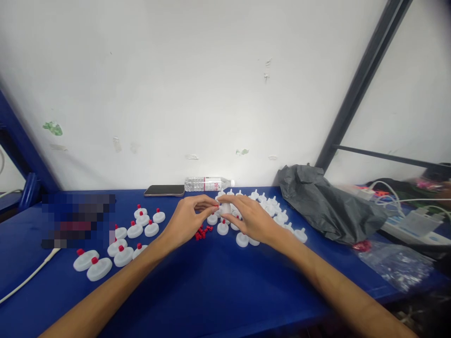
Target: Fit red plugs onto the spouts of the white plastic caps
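Note:
Both hands meet over the middle of the blue table (pixel 211 286). My left hand (pixel 188 218) pinches a small red cap at its fingertips against a white round plastic disc (pixel 224 208). My right hand (pixel 252 218) grips that disc with curled fingers. Below my left hand lies a small pile of loose red caps (pixel 202 232). To the left sit several white discs with red caps fitted (pixel 121 241). Behind and right of my hands are several white discs without caps (pixel 275 209).
A clear water bottle (pixel 207 183) lies on its side by the wall, next to a dark phone (pixel 164 190). A crumpled grey bag (pixel 327 204) sits at the right, with a clear plastic bag (pixel 398 265) and cables beyond. A white cable (pixel 26 279) runs at the left.

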### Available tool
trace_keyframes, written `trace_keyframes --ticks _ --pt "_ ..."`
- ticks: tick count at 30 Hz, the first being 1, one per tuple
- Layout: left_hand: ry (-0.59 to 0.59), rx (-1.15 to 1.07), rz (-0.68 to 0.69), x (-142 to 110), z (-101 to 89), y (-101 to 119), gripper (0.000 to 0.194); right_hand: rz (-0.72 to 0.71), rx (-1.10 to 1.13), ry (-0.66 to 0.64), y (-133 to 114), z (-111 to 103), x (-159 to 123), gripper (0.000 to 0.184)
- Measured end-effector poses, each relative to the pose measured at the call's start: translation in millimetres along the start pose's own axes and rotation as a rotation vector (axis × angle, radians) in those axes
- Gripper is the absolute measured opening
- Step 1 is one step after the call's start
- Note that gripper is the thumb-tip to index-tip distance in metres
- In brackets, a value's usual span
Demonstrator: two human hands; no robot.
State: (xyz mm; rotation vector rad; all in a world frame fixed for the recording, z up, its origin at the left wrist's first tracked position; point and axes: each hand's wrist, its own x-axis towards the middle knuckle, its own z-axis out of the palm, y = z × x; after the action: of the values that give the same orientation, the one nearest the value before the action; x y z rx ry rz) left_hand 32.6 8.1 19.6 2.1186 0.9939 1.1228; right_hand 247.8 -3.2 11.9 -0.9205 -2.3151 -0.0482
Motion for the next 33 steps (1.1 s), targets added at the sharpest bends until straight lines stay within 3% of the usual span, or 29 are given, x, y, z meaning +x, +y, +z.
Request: trace_keyframes --ticks 5,9,13,24,29,33 --pt "0.094 0.136 0.122 -3.0 0.6 1.9 0.017 0.15 0.136 0.026 -11.8 -2.2 -0.1 0.038" --pt "0.155 0.276 0.34 -7.2 5.4 -1.9 0.016 0.228 0.226 0.046 -22.4 -5.3 -0.6 0.043" --pt "0.117 0.345 0.448 -9.4 7.8 -5.0 0.019 0.227 0.312 0.075 -24.7 -5.5 0.8 0.042" --pt "0.077 0.396 0.446 -11.3 9.8 -3.8 0.02 0.241 0.503 0.093 -24.9 -3.8 4.0 0.029" --pt "0.101 0.523 0.296 -8.6 5.9 0.7 0.024 0.354 0.5 0.185 -13.5 -6.4 6.2 0.023" --pt "0.05 0.699 0.127 -3.1 -2.3 -6.4 0.026 0.427 0.498 0.214 -5.0 -14.0 7.0 0.02"
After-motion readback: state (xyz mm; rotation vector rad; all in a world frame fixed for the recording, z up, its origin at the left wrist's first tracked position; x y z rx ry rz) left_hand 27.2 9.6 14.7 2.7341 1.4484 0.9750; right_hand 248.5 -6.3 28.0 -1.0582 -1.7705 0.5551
